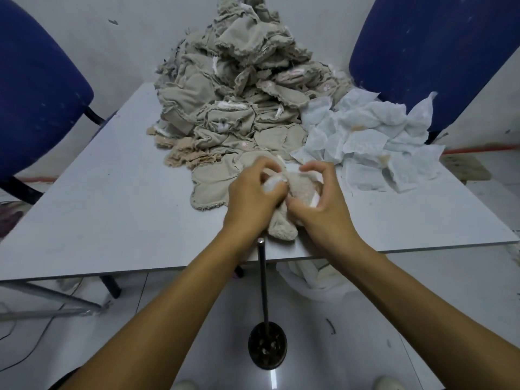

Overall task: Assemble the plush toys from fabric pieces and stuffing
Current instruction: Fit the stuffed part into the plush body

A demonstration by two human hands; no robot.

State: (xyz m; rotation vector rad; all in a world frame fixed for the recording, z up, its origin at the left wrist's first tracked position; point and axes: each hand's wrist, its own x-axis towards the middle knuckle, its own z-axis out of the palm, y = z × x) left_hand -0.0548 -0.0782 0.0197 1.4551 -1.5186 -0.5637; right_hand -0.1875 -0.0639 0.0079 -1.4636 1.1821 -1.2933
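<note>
Plush skin (292, 198), at table (112, 209) centre near the front edge: likely light, limp and compressible, best held at the opening rim. Cream, fuzzy, with white stuffing (271, 184) at its mouth. Left hand (253, 195) pinches the stuffing; right hand (323, 198) curls round the skin. Beige fabric heap (233, 94) at 12 o'clock, white sheets (365, 136) at 2 o'clock

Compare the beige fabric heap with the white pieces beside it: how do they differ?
The beige fabric heap is tan with frayed edges and stacks high against the wall; the white pieces are pale, thin and crumpled, and spread low. The heap sits mid-table toward the far edge, while the white pieces lie to its right. Both rest on the grey table, untouched by either hand.
</note>
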